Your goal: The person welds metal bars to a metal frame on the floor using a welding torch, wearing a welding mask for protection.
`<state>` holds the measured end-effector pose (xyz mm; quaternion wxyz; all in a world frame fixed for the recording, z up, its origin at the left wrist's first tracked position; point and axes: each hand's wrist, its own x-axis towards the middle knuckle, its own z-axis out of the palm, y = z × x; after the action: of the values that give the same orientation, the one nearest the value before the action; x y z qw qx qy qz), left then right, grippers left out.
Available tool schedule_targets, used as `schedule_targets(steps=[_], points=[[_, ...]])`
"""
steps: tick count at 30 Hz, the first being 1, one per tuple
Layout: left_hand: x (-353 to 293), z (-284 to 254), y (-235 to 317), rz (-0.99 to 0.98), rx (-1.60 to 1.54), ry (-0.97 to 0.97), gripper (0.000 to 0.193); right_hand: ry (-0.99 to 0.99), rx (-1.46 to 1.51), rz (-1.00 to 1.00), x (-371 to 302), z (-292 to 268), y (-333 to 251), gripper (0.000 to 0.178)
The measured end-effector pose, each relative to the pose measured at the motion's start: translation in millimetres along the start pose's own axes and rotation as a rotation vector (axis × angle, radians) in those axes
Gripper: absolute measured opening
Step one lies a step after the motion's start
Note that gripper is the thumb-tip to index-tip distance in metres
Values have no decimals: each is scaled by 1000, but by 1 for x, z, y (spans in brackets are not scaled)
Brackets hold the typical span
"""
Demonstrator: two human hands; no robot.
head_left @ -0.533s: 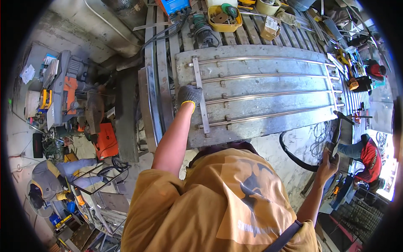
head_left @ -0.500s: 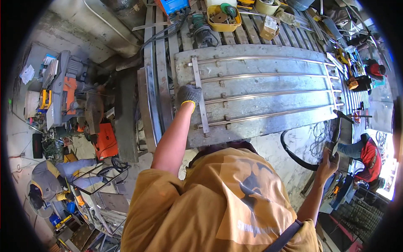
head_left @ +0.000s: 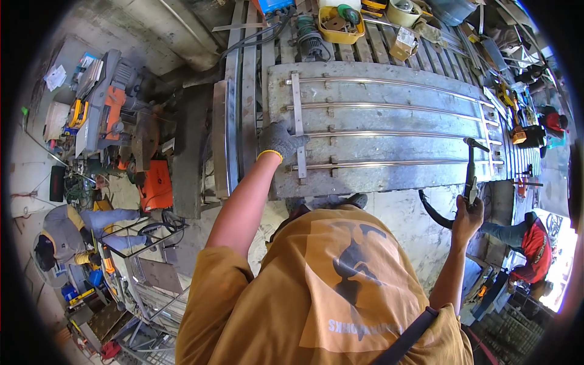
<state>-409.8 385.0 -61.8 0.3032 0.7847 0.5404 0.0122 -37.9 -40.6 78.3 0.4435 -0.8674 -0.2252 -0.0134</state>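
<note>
The right hand (head_left: 468, 214) grips a hammer (head_left: 471, 171), while the gloved left hand (head_left: 280, 140) touches the flat metal bar (head_left: 297, 104), though I cannot tell if it grips.

The left hand (head_left: 281, 140) is hiding part of the bar (head_left: 298, 106); the top edge is cutting off the blue box (head_left: 275, 5).

a plate (head_left: 389, 177) lies on the slatted surface (head_left: 249, 109) across the upper middle of the frame. on it, four rods (head_left: 377, 133) run left to right between a flat bar (head_left: 297, 100) and a crossbar (head_left: 488, 137). the left hand (head_left: 282, 139) is at the flat bar; the right hand (head_left: 469, 214), right of centre, holds a tool (head_left: 471, 173). above the plate sit, left to right, a motor (head_left: 311, 44), tray (head_left: 340, 37) and box (head_left: 404, 45).
</note>
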Motion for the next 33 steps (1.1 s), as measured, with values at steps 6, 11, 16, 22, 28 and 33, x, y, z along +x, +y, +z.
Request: schedule_targets(steps=[6, 11, 16, 22, 28, 33], points=[[-7, -12, 16, 20, -11, -51, 54, -56, 12, 73, -7, 7, 1, 25], [-4, -9, 22, 86, 125, -42, 50, -49, -101, 26, -20, -6, 0, 23], [-2, 10, 12, 100, 115, 14, 46, -12, -108, 78, -37, -19, -3, 24], [5, 3, 12, 129, 114, 23, 49, 32, -26, 146, -60, -32, 0, 25], [-27, 3, 20, 201, 96, 194, 49, 30, -58, 107, -69, -34, -8, 26], [-22, -1, 2, 184, -12, 258, 41, 14, -50, 105, -68, -35, -11, 26]])
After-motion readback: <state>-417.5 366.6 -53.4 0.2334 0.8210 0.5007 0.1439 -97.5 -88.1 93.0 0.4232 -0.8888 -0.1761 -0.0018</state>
